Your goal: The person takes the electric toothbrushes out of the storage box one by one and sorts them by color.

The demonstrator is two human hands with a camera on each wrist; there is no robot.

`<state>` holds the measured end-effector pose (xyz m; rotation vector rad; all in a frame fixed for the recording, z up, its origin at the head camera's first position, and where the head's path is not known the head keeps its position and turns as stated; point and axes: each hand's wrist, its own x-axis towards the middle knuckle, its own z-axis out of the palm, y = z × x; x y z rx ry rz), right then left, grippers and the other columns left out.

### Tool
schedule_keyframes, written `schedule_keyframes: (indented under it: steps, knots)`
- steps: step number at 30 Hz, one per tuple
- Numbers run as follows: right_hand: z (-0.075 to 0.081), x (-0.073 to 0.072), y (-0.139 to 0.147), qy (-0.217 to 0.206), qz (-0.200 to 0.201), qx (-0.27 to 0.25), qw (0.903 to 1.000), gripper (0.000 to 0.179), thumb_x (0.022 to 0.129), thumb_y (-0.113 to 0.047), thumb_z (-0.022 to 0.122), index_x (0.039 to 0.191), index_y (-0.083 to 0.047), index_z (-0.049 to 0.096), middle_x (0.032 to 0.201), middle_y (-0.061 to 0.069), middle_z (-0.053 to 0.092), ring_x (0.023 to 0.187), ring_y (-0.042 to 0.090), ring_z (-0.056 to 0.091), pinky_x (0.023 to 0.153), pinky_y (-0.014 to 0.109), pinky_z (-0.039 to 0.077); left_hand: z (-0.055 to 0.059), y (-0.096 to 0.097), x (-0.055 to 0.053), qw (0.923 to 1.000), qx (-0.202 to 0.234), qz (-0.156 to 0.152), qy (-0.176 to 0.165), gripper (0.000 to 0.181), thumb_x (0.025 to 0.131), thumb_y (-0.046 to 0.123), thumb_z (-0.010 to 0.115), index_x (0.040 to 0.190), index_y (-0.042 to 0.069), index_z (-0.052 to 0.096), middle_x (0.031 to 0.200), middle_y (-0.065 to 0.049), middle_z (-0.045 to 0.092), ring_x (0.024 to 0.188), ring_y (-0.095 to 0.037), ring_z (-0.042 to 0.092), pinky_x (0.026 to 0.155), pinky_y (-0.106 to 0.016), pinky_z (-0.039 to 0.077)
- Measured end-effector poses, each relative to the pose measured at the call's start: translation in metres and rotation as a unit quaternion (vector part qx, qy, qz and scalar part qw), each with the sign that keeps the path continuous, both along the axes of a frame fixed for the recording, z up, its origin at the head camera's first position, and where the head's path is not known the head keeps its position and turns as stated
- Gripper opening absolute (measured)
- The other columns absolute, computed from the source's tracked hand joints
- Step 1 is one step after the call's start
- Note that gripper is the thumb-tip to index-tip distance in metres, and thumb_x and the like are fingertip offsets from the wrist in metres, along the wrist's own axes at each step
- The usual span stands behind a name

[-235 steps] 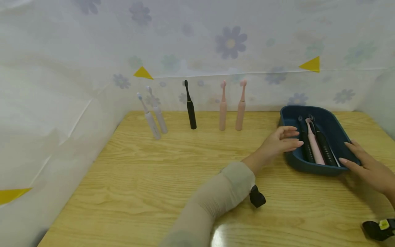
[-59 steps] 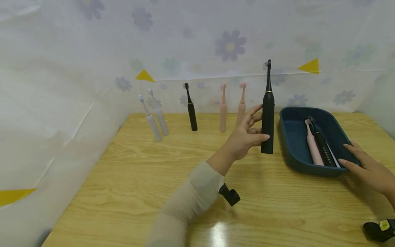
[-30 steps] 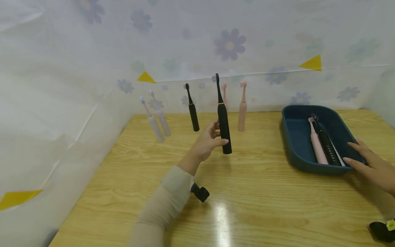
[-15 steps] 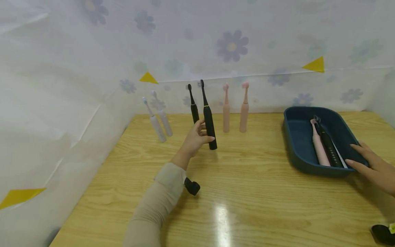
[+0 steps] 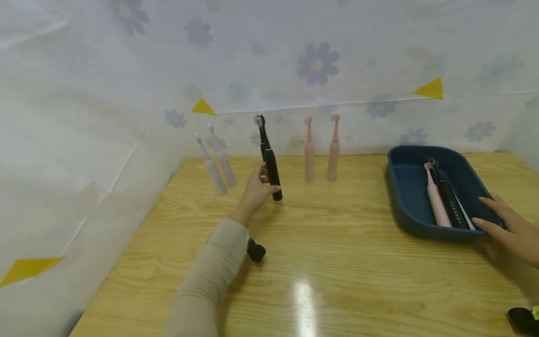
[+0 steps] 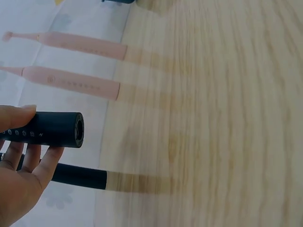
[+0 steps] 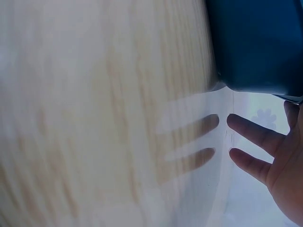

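Observation:
My left hand (image 5: 254,191) pinches a black electric toothbrush (image 5: 273,171) by its lower handle, thumb in front and fingers behind. The brush leans a little left, head up. Just behind it stands another black electric toothbrush (image 6: 80,176), mostly covered in the head view. In the left wrist view the held handle's round base (image 6: 79,130) faces the table. At the right, my right hand (image 5: 511,229) holds the front right corner of a dark blue bin (image 5: 406,206), thumb and one finger over the rim. In the right wrist view two fingers (image 7: 255,132) extend outside it.
Inside the bin lie a pink electric toothbrush (image 5: 438,201), a black one (image 5: 452,206) and a mostly hidden white one (image 5: 468,217). Two pink electric toothbrushes (image 5: 309,161) stand right of my left hand. Two white ones (image 5: 216,175) stand left of it. A flowered sheet (image 5: 358,56) hangs behind.
My left hand has taken a black electric toothbrush out of the bin and carried it left, in front of the standing black one. My right hand has stayed at the bin's corner.

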<state>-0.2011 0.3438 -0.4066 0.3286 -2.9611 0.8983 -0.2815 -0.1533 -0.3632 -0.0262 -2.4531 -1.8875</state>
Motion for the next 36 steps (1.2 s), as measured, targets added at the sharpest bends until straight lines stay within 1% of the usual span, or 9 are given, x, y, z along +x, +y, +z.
schedule_keyframes:
  steps: [6, 12, 16, 18, 23, 30, 36]
  knots:
    - [0.000, 0.000, 0.001, -0.001, 0.001, -0.004, 1.0000, 0.067, 0.092, -0.021, 0.041, 0.134, 0.009, -0.002, 0.133, 0.026, -0.024, 0.116, 0.049, -0.018, 0.085, 0.064, -0.010, -0.004, -0.011, -0.008, 0.9991, -0.035, 0.025, 0.002, 0.064, 0.071, -0.009, 0.064, 0.126, 0.010, 0.036, 0.113, -0.009, 0.044, 0.098, -0.022, 0.049, 0.076, -0.031, 0.046]
    - [0.000, 0.000, 0.002, -0.001, 0.001, -0.005, 1.0000, 0.066, 0.092, -0.021, 0.041, 0.134, 0.008, -0.001, 0.133, 0.025, -0.023, 0.115, 0.049, -0.018, 0.085, 0.064, -0.010, -0.010, -0.019, -0.017, 0.9970, -0.057, 0.049, 0.019, 0.062, 0.071, -0.011, 0.062, 0.124, 0.008, 0.037, 0.114, -0.012, 0.042, 0.099, -0.025, 0.048, 0.076, -0.032, 0.046]
    - [0.000, 0.001, 0.001, 0.000, 0.000, -0.011, 0.9999, 0.066, 0.092, -0.020, 0.041, 0.134, 0.009, 0.000, 0.134, 0.024, -0.024, 0.115, 0.049, -0.018, 0.084, 0.064, -0.010, -0.015, -0.021, -0.022, 0.9949, -0.078, 0.059, 0.027, 0.061, 0.070, -0.012, 0.062, 0.123, 0.008, 0.038, 0.112, -0.013, 0.044, 0.097, -0.025, 0.048, 0.075, -0.032, 0.046]
    - [-0.001, 0.001, 0.000, -0.001, 0.000, -0.016, 0.9999, 0.065, 0.092, -0.019, 0.041, 0.134, 0.009, 0.000, 0.134, 0.023, -0.025, 0.115, 0.049, -0.018, 0.084, 0.065, -0.010, -0.017, -0.022, -0.024, 0.9937, -0.088, 0.062, 0.028, 0.061, 0.070, -0.011, 0.062, 0.122, 0.008, 0.038, 0.111, -0.013, 0.045, 0.096, -0.025, 0.048, 0.075, -0.032, 0.046]
    - [-0.001, 0.003, -0.002, -0.005, -0.001, -0.020, 0.9998, 0.066, 0.092, -0.020, 0.041, 0.134, 0.008, -0.001, 0.134, 0.021, -0.027, 0.115, 0.049, -0.020, 0.083, 0.065, -0.009, -0.021, -0.023, -0.029, 0.9927, -0.095, 0.067, 0.032, 0.059, 0.070, -0.011, 0.062, 0.121, 0.007, 0.038, 0.110, -0.013, 0.045, 0.096, -0.025, 0.047, 0.076, -0.033, 0.045]
    - [0.000, 0.003, -0.003, -0.009, 0.001, -0.025, 0.9996, 0.066, 0.092, -0.020, 0.040, 0.134, 0.008, -0.002, 0.134, 0.021, -0.027, 0.114, 0.049, -0.020, 0.083, 0.066, -0.009, -0.026, -0.023, -0.036, 0.9904, -0.110, 0.071, 0.046, 0.056, 0.069, -0.011, 0.062, 0.118, 0.004, 0.038, 0.108, -0.014, 0.045, 0.095, -0.025, 0.047, 0.077, -0.034, 0.044]
    - [0.001, 0.003, -0.002, -0.009, 0.000, -0.025, 0.9997, 0.065, 0.092, -0.019, 0.040, 0.134, 0.008, -0.002, 0.133, 0.022, -0.027, 0.115, 0.049, -0.020, 0.083, 0.066, -0.009, -0.029, -0.022, -0.039, 0.9887, -0.116, 0.076, 0.057, 0.052, 0.068, -0.012, 0.061, 0.113, 0.002, 0.039, 0.108, -0.014, 0.046, 0.095, -0.026, 0.047, 0.079, -0.033, 0.043]
